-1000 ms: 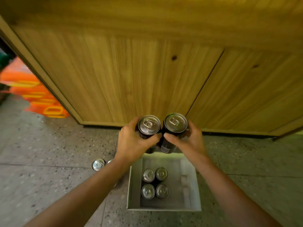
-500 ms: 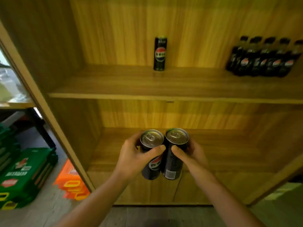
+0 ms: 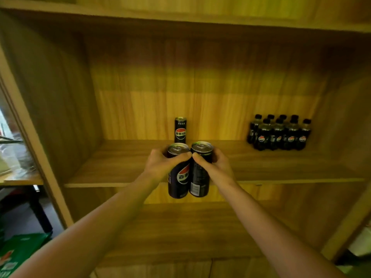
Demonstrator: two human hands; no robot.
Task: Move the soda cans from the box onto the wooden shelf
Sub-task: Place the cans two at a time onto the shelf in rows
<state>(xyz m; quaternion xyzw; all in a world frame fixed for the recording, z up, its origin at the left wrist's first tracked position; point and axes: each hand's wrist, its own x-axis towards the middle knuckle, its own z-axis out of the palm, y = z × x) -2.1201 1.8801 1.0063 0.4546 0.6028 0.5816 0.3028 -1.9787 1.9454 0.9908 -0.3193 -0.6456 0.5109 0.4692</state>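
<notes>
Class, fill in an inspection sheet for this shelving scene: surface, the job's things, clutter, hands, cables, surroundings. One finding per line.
Surface: wooden shelf, mostly bare board.
Job's things: two black soda cans held upright, side by side, in front of the shelf edge: left can, right can. A third can stands upright at the back.
Clutter: cluster of small dark bottles at the shelf's right.
Hands: left hand grips the left can, right hand the right can.
Cables: nothing seen.
Surroundings: green crate on the floor at lower left; box not in view.
</notes>
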